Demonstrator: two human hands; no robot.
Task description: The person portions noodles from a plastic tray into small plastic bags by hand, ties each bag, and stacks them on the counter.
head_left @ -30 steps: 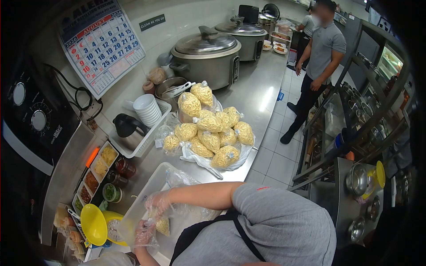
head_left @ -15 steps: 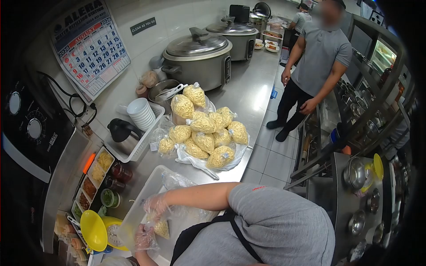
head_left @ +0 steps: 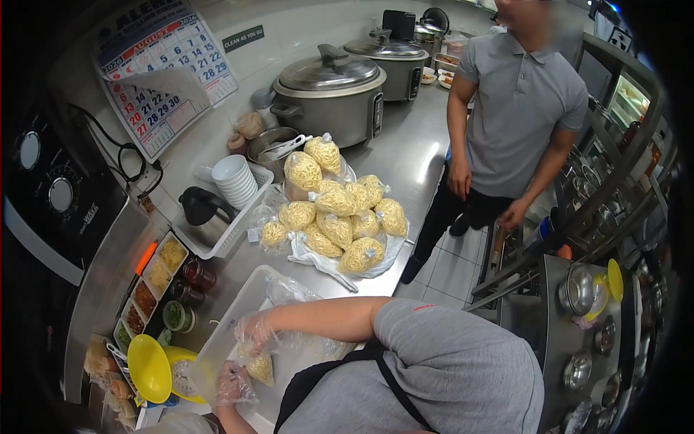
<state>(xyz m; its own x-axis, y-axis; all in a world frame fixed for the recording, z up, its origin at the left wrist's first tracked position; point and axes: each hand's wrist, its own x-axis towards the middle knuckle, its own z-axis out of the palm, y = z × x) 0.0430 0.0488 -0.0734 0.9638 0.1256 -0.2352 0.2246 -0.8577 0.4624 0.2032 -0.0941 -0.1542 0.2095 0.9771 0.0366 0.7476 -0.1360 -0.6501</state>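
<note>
Over a white plastic tub (head_left: 214, 362), both of my hands, in clear plastic gloves, are at a small clear bag of noodles (head_left: 261, 368). My right hand (head_left: 254, 331) reaches in from above, its fingers closed around the gathered top of the bag. My left hand (head_left: 233, 384) is closed at the bag's near side; the glove's glare partly hides its fingers. Loose clear plastic bags (head_left: 293, 293) lie along the tub's far side. Beyond the tub, several tied bags of yellow noodles (head_left: 335, 229) are heaped on white plastic.
Left of the tub are yellow bowls (head_left: 150, 369), sauce jars (head_left: 178, 316) and a topping tray (head_left: 145, 298). A white basket (head_left: 210, 250) holds stacked cups (head_left: 234, 184) and a jug (head_left: 205, 211). Large cookers (head_left: 329, 94) stand behind. A co-worker (head_left: 517, 108) stands in the aisle.
The co-worker has stepped closer along the aisle. The wall calendar's page has lifted and curled. My hands stay at the small bag with little movement; the view has shifted slightly.
</note>
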